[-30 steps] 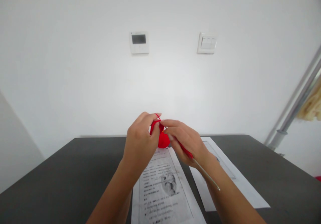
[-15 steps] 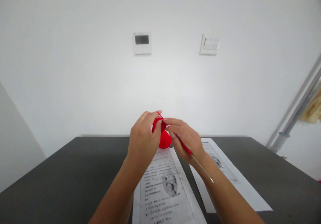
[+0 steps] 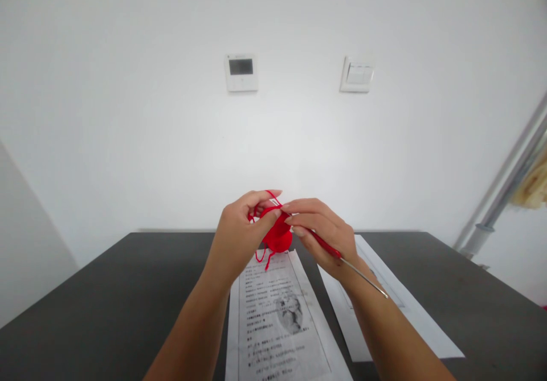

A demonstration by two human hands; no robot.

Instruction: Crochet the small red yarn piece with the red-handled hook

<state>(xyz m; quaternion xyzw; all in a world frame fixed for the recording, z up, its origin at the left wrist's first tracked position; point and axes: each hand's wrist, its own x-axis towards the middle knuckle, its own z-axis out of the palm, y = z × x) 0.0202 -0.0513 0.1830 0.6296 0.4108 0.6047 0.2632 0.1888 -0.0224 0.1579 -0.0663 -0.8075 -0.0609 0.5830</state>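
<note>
My left hand (image 3: pixel 241 227) pinches a piece of red crochet work (image 3: pixel 273 217) between thumb and fingers, with a strand of red yarn running over the raised index finger. In my right hand (image 3: pixel 327 236) is a crochet hook (image 3: pixel 329 247) with a red grip; its bare metal end slants down over the wrist. The hook's working tip meets the red piece between the two hands. Just behind and below, a red yarn ball (image 3: pixel 280 243) is partly hidden by the piece and fingers. Loose red yarn tails (image 3: pixel 267 261) hang under my left hand.
A printed sheet (image 3: pixel 273 324) lies on the dark table (image 3: pixel 128 312) beneath my hands. Another sheet (image 3: pixel 410 318) lies partly under my right forearm. The white wall behind carries a thermostat panel (image 3: pixel 241 73) and a light switch (image 3: pixel 358 74). A grey pole (image 3: pixel 504 193) stands at the right.
My right hand has shifted slightly right, and the hook's rear end has swung right and up. The left hand has tilted, showing more of the red piece and its dangling tails.
</note>
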